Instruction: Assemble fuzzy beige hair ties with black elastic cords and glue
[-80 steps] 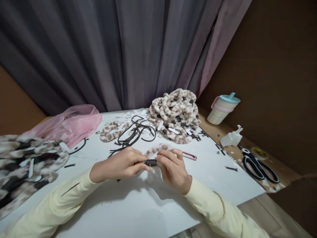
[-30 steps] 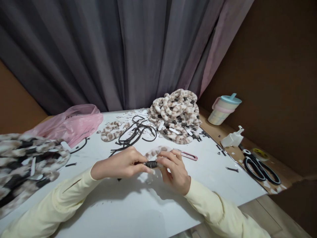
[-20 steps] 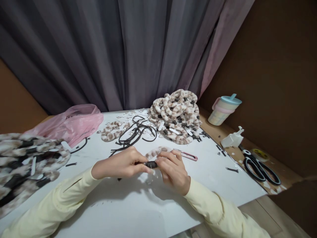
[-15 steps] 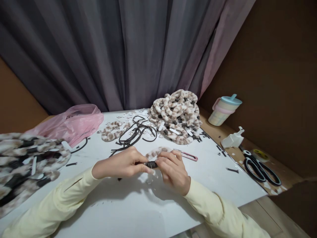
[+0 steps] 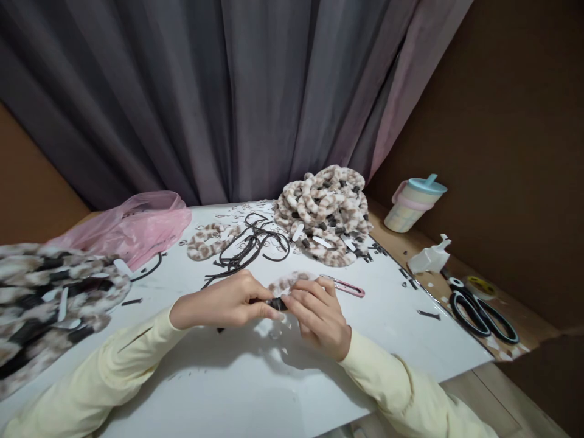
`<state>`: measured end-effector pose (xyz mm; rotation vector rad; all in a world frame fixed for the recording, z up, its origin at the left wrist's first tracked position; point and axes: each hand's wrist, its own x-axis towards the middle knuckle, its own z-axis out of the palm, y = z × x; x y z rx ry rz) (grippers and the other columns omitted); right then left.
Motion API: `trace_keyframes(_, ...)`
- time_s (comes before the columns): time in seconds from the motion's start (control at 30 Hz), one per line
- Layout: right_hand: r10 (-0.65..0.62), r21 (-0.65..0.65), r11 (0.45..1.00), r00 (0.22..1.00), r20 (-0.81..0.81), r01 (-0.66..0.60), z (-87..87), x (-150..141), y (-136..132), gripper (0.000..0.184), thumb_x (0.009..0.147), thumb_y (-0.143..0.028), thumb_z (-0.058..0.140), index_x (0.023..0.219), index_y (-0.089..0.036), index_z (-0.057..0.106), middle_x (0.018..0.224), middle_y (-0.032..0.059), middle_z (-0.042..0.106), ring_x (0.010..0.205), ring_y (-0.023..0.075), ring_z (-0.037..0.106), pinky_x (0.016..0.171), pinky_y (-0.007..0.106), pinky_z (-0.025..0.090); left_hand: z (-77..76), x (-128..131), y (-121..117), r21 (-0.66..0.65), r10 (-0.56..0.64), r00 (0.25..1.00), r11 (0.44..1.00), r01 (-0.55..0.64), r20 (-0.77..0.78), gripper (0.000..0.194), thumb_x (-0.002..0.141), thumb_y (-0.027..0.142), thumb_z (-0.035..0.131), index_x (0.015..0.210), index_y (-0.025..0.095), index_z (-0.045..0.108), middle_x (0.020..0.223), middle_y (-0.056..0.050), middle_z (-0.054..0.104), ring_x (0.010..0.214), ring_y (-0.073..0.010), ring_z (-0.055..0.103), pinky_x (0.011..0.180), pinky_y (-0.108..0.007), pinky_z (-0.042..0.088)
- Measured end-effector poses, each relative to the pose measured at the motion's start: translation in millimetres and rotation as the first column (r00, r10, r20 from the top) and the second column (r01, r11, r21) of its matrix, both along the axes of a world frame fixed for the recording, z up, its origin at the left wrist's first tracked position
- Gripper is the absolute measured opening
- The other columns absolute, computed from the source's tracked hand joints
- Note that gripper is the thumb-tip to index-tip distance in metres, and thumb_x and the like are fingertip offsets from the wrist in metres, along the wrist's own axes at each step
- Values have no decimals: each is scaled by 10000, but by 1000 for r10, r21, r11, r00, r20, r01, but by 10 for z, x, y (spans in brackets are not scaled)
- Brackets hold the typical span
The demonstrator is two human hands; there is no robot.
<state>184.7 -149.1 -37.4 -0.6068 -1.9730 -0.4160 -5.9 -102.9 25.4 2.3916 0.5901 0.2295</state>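
Note:
Between my hands is a fluffy brown-and-white ring [image 5: 286, 282] with a black wrapped section [image 5: 276, 303]. My left hand [image 5: 235, 299] pinches this black section from the left, thumb below and fingers above. From the right, my right hand [image 5: 318, 313] presses its fingertips on the same section, its fingers closed and curled. Part of the ring is hidden behind the hands. Just beyond the right hand lies a pink utility knife [image 5: 349, 288]. Black cords [image 5: 246, 248] lie in a tangle past my left hand, beside another fluffy ring [image 5: 201, 250].
A pile of fluffy rings [image 5: 326, 210] with white tags stands at the back; another heap [image 5: 55, 304] lies left, by a pink plastic bag [image 5: 132, 225]. On the right are scissors [image 5: 479, 316], a white bottle [image 5: 429, 257], yellow tape [image 5: 480, 286] and a lidded cup [image 5: 410, 207].
My right fingertips have shifted slightly left along the black wrapped section, so less of it shows. My left hand stays nearly still.

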Motion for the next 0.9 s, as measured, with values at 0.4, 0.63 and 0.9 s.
trace_keyframes(0.4, -6, 1, 1000, 1000, 26, 6, 41, -1, -11, 220, 877, -95, 391, 967, -127, 590, 713, 68, 623, 814, 200, 576, 672, 332, 373, 18, -2, -18, 1, -2, 1000, 1000, 2, 3, 352, 864, 267, 479, 539, 133, 463, 475, 63, 289, 457, -61, 283, 482, -200, 253)
trace_keyframes(0.63, -9, 5, 1000, 1000, 16, 9, 10, -11, -4, 239, 886, -94, 364, 975, -119, 585, 715, 72, 624, 806, 202, 576, 673, 340, 366, 24, -1, -27, 18, 9, 1000, 1000, -8, -13, 358, 866, 274, 475, 544, 121, 499, 475, 60, 299, 459, -61, 299, 488, -200, 256)
trace_keyframes(0.9, -29, -6, 1000, 999, 33, 29, 22, -8, -11, 274, 864, -65, 386, 1007, -137, 609, 717, 61, 610, 816, 193, 576, 675, 328, 361, 10, -11, -9, 24, 7, 1000, 1000, -6, -30, 291, 864, 255, 467, 712, 99, 661, 481, 35, 430, 467, -71, 365, 497, -191, 288)
